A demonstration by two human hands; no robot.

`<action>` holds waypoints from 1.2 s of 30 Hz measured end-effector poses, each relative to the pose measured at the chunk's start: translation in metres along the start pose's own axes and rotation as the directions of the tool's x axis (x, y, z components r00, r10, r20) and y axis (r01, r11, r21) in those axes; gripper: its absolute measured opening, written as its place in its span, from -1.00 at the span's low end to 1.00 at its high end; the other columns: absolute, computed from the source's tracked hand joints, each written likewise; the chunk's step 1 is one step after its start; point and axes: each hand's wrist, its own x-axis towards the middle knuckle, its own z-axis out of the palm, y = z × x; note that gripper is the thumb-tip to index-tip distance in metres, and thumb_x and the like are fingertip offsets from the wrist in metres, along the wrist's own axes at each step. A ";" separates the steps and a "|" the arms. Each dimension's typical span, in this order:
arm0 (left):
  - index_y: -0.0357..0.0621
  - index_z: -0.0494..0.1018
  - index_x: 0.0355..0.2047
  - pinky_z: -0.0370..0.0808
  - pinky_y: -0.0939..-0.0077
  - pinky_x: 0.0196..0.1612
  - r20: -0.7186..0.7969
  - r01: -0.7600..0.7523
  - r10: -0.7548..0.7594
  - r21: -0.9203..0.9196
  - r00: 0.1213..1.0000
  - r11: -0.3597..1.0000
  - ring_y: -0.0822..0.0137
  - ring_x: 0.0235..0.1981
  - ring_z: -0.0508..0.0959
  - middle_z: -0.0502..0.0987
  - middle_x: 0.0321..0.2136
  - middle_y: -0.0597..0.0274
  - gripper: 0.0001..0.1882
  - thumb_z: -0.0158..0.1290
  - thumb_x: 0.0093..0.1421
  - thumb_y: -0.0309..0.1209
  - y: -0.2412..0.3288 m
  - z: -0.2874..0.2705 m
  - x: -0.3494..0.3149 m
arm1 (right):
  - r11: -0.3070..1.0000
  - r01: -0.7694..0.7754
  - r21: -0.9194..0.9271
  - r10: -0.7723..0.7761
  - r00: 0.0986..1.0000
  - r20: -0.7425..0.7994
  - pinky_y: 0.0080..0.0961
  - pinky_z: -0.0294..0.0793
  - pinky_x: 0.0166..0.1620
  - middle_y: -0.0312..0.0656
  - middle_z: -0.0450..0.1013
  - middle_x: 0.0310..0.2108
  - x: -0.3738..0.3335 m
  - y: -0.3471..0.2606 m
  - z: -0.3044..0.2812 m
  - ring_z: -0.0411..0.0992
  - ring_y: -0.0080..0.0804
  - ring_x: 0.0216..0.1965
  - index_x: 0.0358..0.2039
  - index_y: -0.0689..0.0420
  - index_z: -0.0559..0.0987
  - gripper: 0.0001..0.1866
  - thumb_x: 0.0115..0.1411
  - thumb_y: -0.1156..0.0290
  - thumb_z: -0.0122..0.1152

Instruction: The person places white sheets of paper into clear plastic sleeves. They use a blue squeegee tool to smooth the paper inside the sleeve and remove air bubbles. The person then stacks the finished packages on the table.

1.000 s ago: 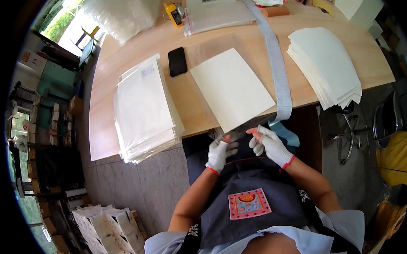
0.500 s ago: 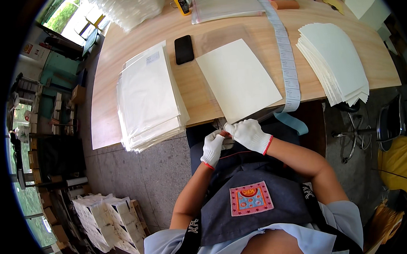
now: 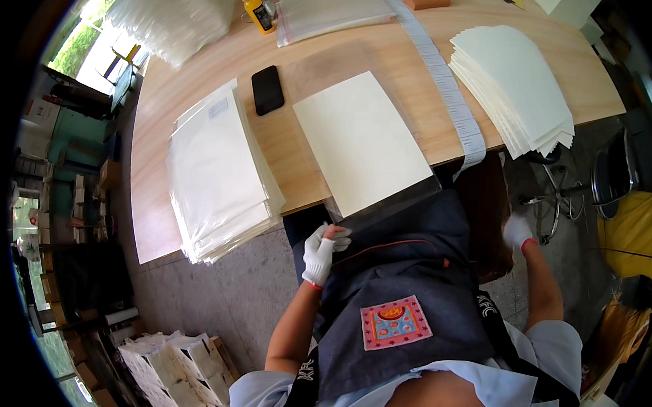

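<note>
Head view: the left hand (image 3: 321, 254) is half-curled, the right hand (image 3: 516, 231) blurred; whether anything is held cannot be told. Just beyond the left hand, the sheet (image 3: 363, 144), overhanging the table (image 3: 287, 154), might be dislodged if its corner is brushed.

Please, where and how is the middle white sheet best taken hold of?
The sheet is probably best pinched at its near left corner, coming from the person's side. That corner juts past the edge of the table, so the left grip, the closer one, could close on it from above and below. The sheet looks thin and flat.
</note>
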 end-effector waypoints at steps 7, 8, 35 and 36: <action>-0.09 0.41 -0.38 0.46 0.45 -0.48 0.257 -0.514 0.811 0.855 0.525 0.062 0.23 -0.44 0.53 0.44 -0.12 0.09 -0.67 0.19 -0.24 -0.57 -0.008 0.005 0.015 | 0.730 0.568 0.380 -0.195 0.706 -0.680 -0.18 0.36 -0.36 -0.14 0.46 -0.46 -0.076 -0.114 -0.119 0.43 -0.13 -0.40 -0.46 0.07 0.42 -0.77 -0.05 0.24 0.20; -0.07 0.40 -0.41 0.47 0.43 -0.46 0.323 -0.542 0.801 0.840 0.503 0.002 0.20 -0.43 0.52 0.45 -0.14 0.11 -0.69 0.20 -0.22 -0.54 -0.003 0.007 0.020 | 0.687 0.705 0.174 -0.298 0.492 -0.818 -0.28 0.35 -0.26 -0.24 0.44 -0.32 -0.079 -0.130 -0.141 0.41 -0.25 -0.28 -0.37 0.03 0.45 -0.69 -0.19 0.32 0.29; -0.16 0.25 -0.04 0.50 0.34 -0.23 0.370 0.326 -0.232 -0.213 0.900 0.921 0.30 -0.35 0.50 0.45 -0.18 0.09 -0.67 -0.14 0.24 -0.27 -0.024 0.089 0.035 | 0.373 0.452 0.810 0.020 0.869 -0.494 -0.62 0.36 -0.33 -0.21 0.43 -0.41 0.027 -0.078 -0.106 0.38 -0.56 -0.47 -0.33 0.22 0.41 -0.83 0.02 0.57 0.10; -0.15 0.23 -0.01 0.50 0.36 -0.23 0.422 0.324 -0.225 -0.179 0.878 0.929 0.32 -0.35 0.50 0.43 -0.14 0.10 -0.63 -0.13 0.24 -0.25 -0.017 0.100 0.036 | 0.301 0.510 0.806 0.004 0.844 -0.536 -0.62 0.36 -0.35 -0.22 0.43 -0.41 0.019 -0.073 -0.107 0.36 -0.56 -0.48 -0.37 0.23 0.39 -0.85 0.00 0.59 0.12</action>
